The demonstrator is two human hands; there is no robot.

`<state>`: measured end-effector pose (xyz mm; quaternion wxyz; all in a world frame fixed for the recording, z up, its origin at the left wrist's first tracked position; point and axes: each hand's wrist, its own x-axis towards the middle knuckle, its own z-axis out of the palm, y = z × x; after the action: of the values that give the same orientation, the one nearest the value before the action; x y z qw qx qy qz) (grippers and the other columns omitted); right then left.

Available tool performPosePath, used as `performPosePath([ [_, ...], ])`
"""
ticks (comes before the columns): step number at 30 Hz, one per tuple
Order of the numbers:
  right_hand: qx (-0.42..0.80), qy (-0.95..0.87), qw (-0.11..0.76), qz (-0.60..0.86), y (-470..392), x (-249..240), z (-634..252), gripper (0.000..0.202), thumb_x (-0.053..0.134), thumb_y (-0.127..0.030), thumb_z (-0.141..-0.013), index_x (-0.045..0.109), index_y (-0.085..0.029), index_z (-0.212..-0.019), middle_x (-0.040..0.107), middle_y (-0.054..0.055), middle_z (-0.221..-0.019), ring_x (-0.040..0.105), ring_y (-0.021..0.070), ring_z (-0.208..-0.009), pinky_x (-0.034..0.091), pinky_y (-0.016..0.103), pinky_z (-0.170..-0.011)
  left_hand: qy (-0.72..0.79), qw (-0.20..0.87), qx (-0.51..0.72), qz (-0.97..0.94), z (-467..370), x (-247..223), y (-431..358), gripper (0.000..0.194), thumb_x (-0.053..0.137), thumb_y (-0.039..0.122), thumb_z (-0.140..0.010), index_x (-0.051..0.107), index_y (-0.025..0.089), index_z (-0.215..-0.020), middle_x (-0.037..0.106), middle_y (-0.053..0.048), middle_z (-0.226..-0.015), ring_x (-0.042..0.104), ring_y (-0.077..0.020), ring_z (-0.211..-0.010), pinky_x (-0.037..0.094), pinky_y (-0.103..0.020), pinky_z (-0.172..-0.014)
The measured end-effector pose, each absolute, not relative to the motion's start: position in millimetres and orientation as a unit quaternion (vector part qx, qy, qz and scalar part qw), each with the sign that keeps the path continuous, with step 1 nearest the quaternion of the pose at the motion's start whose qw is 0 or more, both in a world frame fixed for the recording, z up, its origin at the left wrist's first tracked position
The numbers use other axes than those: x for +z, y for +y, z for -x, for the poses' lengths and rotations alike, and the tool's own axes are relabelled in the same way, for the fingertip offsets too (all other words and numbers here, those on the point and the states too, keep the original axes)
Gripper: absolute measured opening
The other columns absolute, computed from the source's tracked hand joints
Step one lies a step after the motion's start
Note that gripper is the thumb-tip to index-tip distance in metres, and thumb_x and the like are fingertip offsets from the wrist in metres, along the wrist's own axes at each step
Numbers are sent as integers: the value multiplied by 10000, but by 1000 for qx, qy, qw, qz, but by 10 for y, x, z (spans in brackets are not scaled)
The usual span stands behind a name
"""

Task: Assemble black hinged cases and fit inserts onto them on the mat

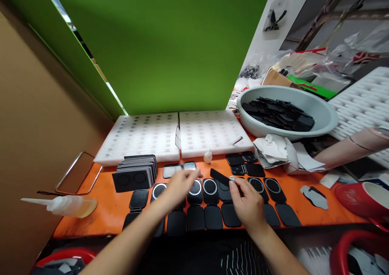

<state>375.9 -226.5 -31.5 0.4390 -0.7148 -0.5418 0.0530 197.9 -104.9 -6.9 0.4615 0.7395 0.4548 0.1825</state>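
Note:
My right hand (247, 202) pinches a thin black card (221, 177) by its right end and holds it tilted over the row of hinged black cases. My left hand (181, 186) hovers over the same row, a little blurred, its fingers loosely bent and apart with nothing visible in them. Below it are opened black cases, one with a silver ring around a mesh disc (195, 188). Another ringed case (210, 188) lies between my hands. To the left, a stack of black cards (135, 173) with circle outlines stands on edge.
White foam trays (209, 131) stand at the back against a green panel (170, 48). A grey basin (252, 119) of black pieces is at right, above crumpled paper (273, 149). A glue bottle (73, 206), a small dropper bottle (208, 156) and a red mug (352, 200) stand on the orange table.

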Motion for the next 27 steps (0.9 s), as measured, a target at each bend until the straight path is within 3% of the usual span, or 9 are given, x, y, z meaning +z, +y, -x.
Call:
performPosePath([
  [3, 123, -665, 389, 625, -2325, -382, -3603, 190, 540, -334, -840, 684, -238, -918, 687, 85, -927, 631, 230, -874, 494, 358, -806, 426, 598, 195, -650, -1939, -351, -1598, 593, 299, 704, -797, 477, 192, -556, 396, 29, -515, 420, -139, -538, 335, -248, -528],
  [6, 222, -670, 391, 591, -2420, -460, -3479, 317, 600, -437, -785, 654, -224, -1013, 659, 100, -982, 610, 232, -868, 497, 348, -758, 487, 617, 225, -576, -1847, -499, -1858, 590, 293, 739, -780, 373, 206, -542, 380, 29, -531, 370, -130, -531, 313, -252, -515],
  [8, 304, -585, 408, 632, -2465, -503, -3456, 325, 560, -455, -805, 632, -204, -998, 650, 84, -912, 605, 203, -790, 498, 313, -692, 489, 626, 231, -561, -1783, -530, -1927, 588, 293, 729, -794, 390, 202, -554, 403, 22, -542, 386, -134, -541, 333, -255, -526],
  [12, 442, -502, 384, 637, -2490, -500, -3548, 231, 566, -415, -796, 586, -190, -744, 593, 2, -688, 560, 151, -662, 458, 247, -622, 424, 631, 225, -609, -1749, -563, -1992, 606, 295, 666, -844, 550, 171, -606, 536, -19, -607, 484, -155, -588, 411, -267, -569],
  [15, 406, -501, 394, 655, -2468, -445, -3700, 233, 572, -409, -785, 560, -191, -704, 570, -9, -680, 536, 144, -667, 435, 245, -636, 409, 562, 225, -683, -1776, -587, -2032, 491, 353, 547, -886, 674, 175, -897, 635, -45, -719, 576, -190, -692, 473, -300, -674],
  [18, 384, -459, 420, 682, -2399, -437, -3850, 258, 567, -445, -777, 545, -195, -715, 544, -17, -642, 527, 141, -627, 431, 248, -596, 407, 422, 210, -783, -1805, -615, -2079, 388, 437, 405, -884, 589, 202, -1177, 656, -50, -746, 608, -204, -713, 500, -327, -687],
  [22, 446, -445, 412, 658, -2267, -580, -3906, 266, 610, -455, -731, 527, -202, -731, 541, -32, -621, 540, 137, -582, 442, 248, -552, 273, 278, 196, -900, -1867, -742, -2143, 245, 514, 280, -853, 640, 236, -1058, 673, -68, -982, 614, -222, -940, 491, -388, -847],
  [24, 470, -458, 394, 644, -2217, -681, -3886, 250, 606, -440, -733, 525, -203, -740, 547, -37, -614, 551, 138, -583, 452, 257, -571, 242, 248, 193, -918, -1897, -845, -2164, 251, 546, 257, -840, 624, 234, -1077, 645, -66, -1123, 568, -232, -1083, 431, -441, -963],
  [27, 478, -468, 369, 645, -2179, -796, -3869, 236, 592, -426, -739, 520, -201, -739, 532, -47, -583, 536, 131, -554, 448, 255, -556, 246, 238, 186, -921, -1915, -972, -2173, 287, 555, 235, -840, 597, 222, -1124, 623, -62, -1191, 549, -225, -1131, 412, -454, -995],
])
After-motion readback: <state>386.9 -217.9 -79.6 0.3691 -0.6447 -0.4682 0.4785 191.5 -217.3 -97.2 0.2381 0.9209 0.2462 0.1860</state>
